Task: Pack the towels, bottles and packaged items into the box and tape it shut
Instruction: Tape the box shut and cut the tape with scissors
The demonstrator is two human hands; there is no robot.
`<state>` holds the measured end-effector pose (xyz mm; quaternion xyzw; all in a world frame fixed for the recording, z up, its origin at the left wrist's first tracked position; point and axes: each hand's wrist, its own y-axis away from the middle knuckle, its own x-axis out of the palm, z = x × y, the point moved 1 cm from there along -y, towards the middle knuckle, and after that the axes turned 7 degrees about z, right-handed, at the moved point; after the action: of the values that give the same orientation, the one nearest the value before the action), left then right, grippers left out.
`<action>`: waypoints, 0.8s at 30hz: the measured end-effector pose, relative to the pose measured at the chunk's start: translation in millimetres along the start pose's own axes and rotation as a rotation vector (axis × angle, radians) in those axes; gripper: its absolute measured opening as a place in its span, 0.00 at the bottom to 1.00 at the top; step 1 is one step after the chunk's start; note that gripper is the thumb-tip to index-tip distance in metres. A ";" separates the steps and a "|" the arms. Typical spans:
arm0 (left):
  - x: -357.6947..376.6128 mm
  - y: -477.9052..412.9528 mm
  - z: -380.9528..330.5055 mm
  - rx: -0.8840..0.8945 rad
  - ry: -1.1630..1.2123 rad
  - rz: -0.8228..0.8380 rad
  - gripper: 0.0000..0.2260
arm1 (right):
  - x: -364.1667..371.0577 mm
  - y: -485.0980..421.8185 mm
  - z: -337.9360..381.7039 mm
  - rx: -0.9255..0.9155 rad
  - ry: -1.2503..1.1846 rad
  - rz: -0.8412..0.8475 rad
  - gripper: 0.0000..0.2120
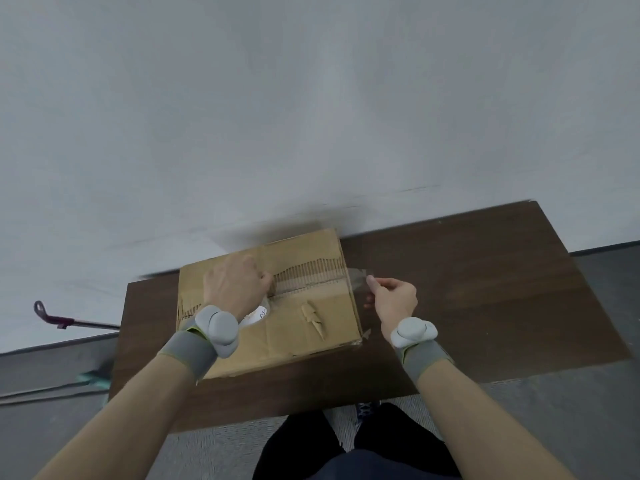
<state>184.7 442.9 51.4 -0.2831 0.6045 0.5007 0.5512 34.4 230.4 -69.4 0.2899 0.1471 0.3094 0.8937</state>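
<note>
A closed cardboard box [298, 327] lies flat on a dark wooden table [467, 289], its top torn and ridged along the centre seam. My left hand [235, 284] rests on the box top and grips a roll of clear tape [259, 311], mostly hidden under the palm and wrist. A strip of clear tape [356, 275] runs from the roll along the seam and past the box's right edge. My right hand [394, 299] pinches the free end of that strip just right of the box. The box's contents are hidden.
A grey wall stands right behind the table. A thin pole with a purple hook [52, 317] sticks out at the left, with something teal [95, 381] below it. My dark trousers and a shoe [367, 410] show beneath the table's front edge.
</note>
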 end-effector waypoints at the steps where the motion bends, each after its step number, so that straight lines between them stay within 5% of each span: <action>1: 0.3 0.4 -0.4 -0.009 0.007 0.006 0.14 | 2.3 0.2 -1.7 0.006 0.007 0.007 0.03; 8: 0.0 3.7 -2.6 -0.047 0.033 0.027 0.15 | 12.7 4.3 0.7 -0.048 0.218 0.078 0.07; 17: -4.8 4.3 -3.8 -0.045 0.049 0.027 0.16 | 18.2 4.8 12.6 -0.012 0.513 0.122 0.34; 24: -3.6 4.3 -2.8 -0.051 0.063 0.017 0.15 | 1.5 38.8 0.2 -0.350 0.451 0.229 0.21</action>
<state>180.7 441.0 55.8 -0.3075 0.6110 0.5116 0.5200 17.5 256.1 -45.7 0.0702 0.2527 0.4851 0.8342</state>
